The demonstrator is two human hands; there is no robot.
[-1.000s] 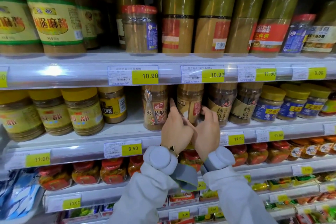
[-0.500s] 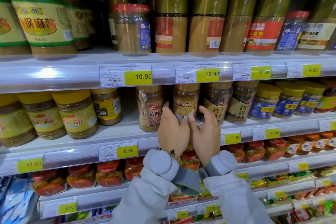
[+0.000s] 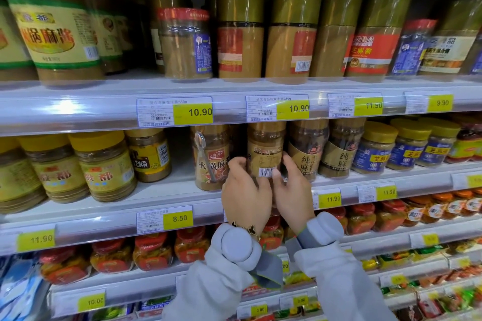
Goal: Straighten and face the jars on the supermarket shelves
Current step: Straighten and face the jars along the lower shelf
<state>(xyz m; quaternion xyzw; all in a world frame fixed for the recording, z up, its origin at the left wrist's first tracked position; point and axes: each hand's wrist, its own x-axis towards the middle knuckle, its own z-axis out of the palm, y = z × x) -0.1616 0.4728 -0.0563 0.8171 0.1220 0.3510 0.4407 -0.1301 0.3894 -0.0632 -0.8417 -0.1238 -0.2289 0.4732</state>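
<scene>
A brown sauce jar (image 3: 264,150) stands on the middle shelf (image 3: 161,190), its back label and barcode turned toward me. My left hand (image 3: 245,194) grips its lower left side and my right hand (image 3: 293,190) grips its lower right side. The jar's base is hidden behind my fingers. Beside it on the left stands a jar with a red logo and a spoon (image 3: 211,159). On the right are two dark-label jars (image 3: 307,148), fronts facing out.
The top shelf (image 3: 104,101) carries tall gold-capped jars (image 3: 240,34) and a red-lidded jar (image 3: 184,43). Yellow-lidded jars (image 3: 104,164) fill the middle shelf's left, blue-label jars (image 3: 375,148) its right. Red-capped jars (image 3: 151,253) line the shelf below. Price tags (image 3: 193,112) run along the edges.
Both hands have turned the held jar: its barcode and back label now face me, where a red-marked side showed before. My view has drifted slightly left and closer.
</scene>
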